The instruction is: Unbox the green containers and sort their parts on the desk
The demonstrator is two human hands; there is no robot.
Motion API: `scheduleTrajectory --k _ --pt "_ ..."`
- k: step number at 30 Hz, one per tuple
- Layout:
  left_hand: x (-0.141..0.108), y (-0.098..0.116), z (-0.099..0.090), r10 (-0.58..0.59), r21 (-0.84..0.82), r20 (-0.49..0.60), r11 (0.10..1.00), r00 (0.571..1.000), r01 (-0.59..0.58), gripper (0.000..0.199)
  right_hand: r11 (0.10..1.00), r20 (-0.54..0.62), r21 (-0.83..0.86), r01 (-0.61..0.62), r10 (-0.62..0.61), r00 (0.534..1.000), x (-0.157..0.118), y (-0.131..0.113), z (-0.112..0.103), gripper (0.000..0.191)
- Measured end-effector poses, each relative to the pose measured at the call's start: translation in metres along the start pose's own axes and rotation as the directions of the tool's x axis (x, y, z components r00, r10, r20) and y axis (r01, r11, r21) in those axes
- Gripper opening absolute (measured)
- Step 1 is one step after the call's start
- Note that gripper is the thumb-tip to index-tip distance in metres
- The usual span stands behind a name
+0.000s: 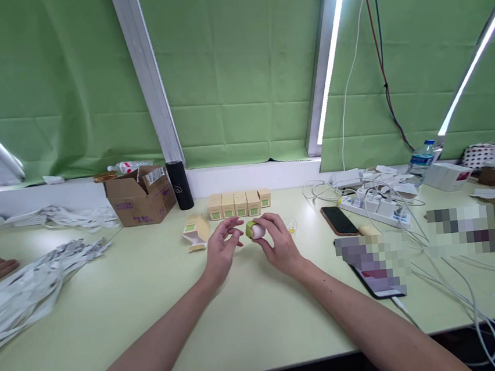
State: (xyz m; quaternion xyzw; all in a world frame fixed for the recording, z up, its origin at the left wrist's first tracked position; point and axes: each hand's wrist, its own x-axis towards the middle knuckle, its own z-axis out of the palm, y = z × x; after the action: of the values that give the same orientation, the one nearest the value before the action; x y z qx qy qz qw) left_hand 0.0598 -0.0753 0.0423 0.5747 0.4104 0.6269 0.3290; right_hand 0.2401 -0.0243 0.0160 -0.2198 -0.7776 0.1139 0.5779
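One small green-and-white item (255,230) I see pinched in the right hand (282,244) over the table (252,325), just right of the left hand (221,250), fingers loosely parted, apparently not touching.

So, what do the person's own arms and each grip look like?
The left grip and right grip are five-fingered human hands, with no gloves or rings visible. The left forearm and right forearm are bare: no sleeves, watch, bracelet or cables show on them.
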Motion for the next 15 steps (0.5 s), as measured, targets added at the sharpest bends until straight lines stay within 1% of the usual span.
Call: scheduleTrajectory --k 1,2,3,4,5,6,7,8,9,10,11,12,15 --pt "0.001 0.000 0.000 -0.005 0.005 -0.011 1.000 1.000 0.005 0.043 0.992 -0.032 0.096 -0.079 0.082 0.996 0.001 0.000 0.002 0.035" --pt "0.001 -0.001 -0.001 -0.012 0.010 -0.019 1.000 1.000 0.012 0.043 0.959 -0.048 0.222 -0.178 0.193 0.980 0.001 0.000 0.003 0.034" --pt "0.001 -0.001 -0.001 -0.021 0.016 -0.027 1.000 0.999 0.021 0.043 0.886 -0.039 0.369 -0.282 0.318 0.947 0.002 0.001 0.005 0.035" --pt "0.002 -0.002 -0.001 -0.029 0.023 -0.034 0.999 0.999 0.030 0.043 0.772 0.002 0.516 -0.372 0.433 0.901 0.003 0.002 0.007 0.038" --pt "0.002 -0.003 0.000 -0.037 0.033 -0.043 0.999 0.998 0.038 0.042 0.630 0.068 0.641 -0.438 0.522 0.850 0.004 0.004 0.008 0.041" --pt "0.003 -0.003 0.000 -0.044 0.045 -0.053 0.998 0.998 0.047 0.041 0.483 0.146 0.731 -0.482 0.579 0.802 0.004 0.006 0.008 0.045" --pt "0.003 -0.004 0.000 -0.051 0.059 -0.062 0.997 0.997 0.055 0.040 0.352 0.220 0.786 -0.509 0.609 0.762 0.005 0.009 0.008 0.048" --pt "0.004 -0.005 0.000 -0.056 0.073 -0.073 0.995 0.996 0.061 0.038 0.249 0.281 0.813 -0.526 0.623 0.730 0.005 0.011 0.008 0.049" --pt "0.004 -0.005 0.000 -0.061 0.087 -0.083 0.994 0.995 0.068 0.037 0.176 0.330 0.822 -0.541 0.628 0.705 0.004 0.013 0.007 0.049" --pt "0.005 -0.006 0.000 -0.065 0.099 -0.090 0.992 0.994 0.074 0.036 0.128 0.368 0.821 -0.557 0.627 0.686 0.004 0.014 0.006 0.047" --pt "0.005 -0.007 0.000 -0.069 0.111 -0.096 0.991 0.993 0.080 0.035 0.100 0.393 0.816 -0.569 0.626 0.674 0.004 0.014 0.005 0.045" --pt "0.006 -0.008 -0.001 -0.073 0.122 -0.098 0.989 0.992 0.085 0.035 0.085 0.408 0.813 -0.576 0.622 0.668 0.003 0.013 0.004 0.043" --pt "0.006 -0.011 -0.002 -0.076 0.141 -0.089 0.986 0.993 0.088 0.034 0.076 0.423 0.812 -0.579 0.607 0.672 0.003 0.011 0.003 0.039"
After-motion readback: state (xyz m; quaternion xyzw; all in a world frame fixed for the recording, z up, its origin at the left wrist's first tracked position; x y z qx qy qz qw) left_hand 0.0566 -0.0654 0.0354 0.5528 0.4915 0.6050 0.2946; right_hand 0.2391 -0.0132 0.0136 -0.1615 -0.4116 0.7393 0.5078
